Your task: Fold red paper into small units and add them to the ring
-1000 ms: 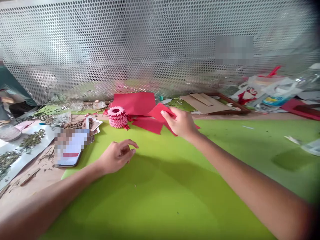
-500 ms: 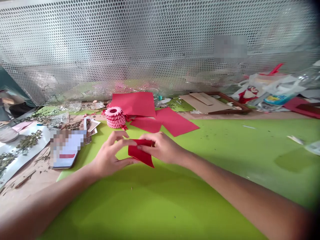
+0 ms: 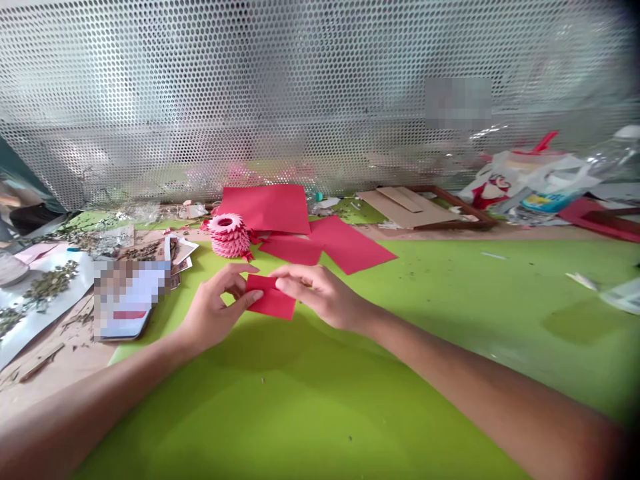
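A small piece of red paper (image 3: 273, 305) is held just above the green tabletop (image 3: 310, 413), with a crease or folded edge along its upper part. My left hand (image 3: 220, 300) pinches its left side, thumb on the near face. At its upper right, the thumb and index finger of my right hand (image 3: 320, 293) close on the top edge. Beyond my hands stands a pink-and-white ring-shaped stack of folded paper (image 3: 230, 241). Larger red paper sheets (image 3: 353, 243) lie flat behind the held piece.
To the left are a phone (image 3: 131, 300), photo cards (image 3: 183, 250) and dried plant bits on white paper (image 3: 55, 280). Brown cardboard (image 3: 405, 208) lies at the back, with plastic bags (image 3: 530, 180) and a clear bottle (image 3: 617, 153) farther right. A perforated metal panel (image 3: 280, 87) rises behind.
The red paper has turned from tilted and bent to flatter, its broad face now showing. My left thumb has moved up onto it, and my right hand has shifted to its upper right edge.
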Tool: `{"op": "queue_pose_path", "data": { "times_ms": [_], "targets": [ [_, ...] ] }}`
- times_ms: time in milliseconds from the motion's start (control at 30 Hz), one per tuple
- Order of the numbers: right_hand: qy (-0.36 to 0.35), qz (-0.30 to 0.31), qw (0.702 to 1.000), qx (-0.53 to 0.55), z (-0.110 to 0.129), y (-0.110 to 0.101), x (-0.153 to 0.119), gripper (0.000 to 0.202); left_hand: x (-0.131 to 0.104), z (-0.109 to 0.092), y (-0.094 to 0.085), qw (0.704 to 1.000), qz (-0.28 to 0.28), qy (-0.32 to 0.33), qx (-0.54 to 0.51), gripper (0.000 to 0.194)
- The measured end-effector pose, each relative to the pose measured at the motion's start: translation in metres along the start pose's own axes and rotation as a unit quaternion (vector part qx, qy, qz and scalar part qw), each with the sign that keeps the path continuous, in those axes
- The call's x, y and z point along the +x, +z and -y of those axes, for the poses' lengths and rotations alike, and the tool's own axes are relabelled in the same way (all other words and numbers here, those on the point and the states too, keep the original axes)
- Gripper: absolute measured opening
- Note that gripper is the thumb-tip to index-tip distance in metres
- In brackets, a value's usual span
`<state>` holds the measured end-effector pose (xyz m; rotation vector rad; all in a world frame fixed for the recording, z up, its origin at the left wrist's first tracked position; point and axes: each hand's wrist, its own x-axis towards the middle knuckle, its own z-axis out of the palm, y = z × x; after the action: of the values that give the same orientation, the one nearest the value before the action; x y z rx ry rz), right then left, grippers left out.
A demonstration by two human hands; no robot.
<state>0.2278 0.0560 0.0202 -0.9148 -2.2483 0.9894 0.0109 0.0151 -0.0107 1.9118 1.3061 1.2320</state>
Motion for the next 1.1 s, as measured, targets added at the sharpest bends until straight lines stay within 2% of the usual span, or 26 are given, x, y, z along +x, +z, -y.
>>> {"op": "queue_pose_path", "data": {
  "times_ms": [200, 400, 800, 1100],
  "targets": [
    [-0.02, -0.053, 0.998, -0.017, -0.004, 0.008, 0.0, 0.035, 0.0, -0.003, -0.002, 1.0, 0.001, -0.016, 0.018, 0.026],
    [-0.015, -0.048, 0.998, -0.022, -0.004, 0.008, 0.0, 0.031, 0.0, -0.004, -0.003, 0.999, 0.008, -0.014, 0.034, 0.018],
    [-0.028, -0.05, 0.998, -0.01, -0.006, 0.009, 0.0, 0.031, 0.001, -0.001, -0.002, 1.0, -0.01, -0.01, 0.003, 0.018],
    [-0.029, -0.043, 0.999, -0.011, -0.011, 0.011, 0.001, 0.031, 0.002, 0.004, -0.002, 0.999, -0.011, -0.042, -0.017, 0.019]
  ]
}}
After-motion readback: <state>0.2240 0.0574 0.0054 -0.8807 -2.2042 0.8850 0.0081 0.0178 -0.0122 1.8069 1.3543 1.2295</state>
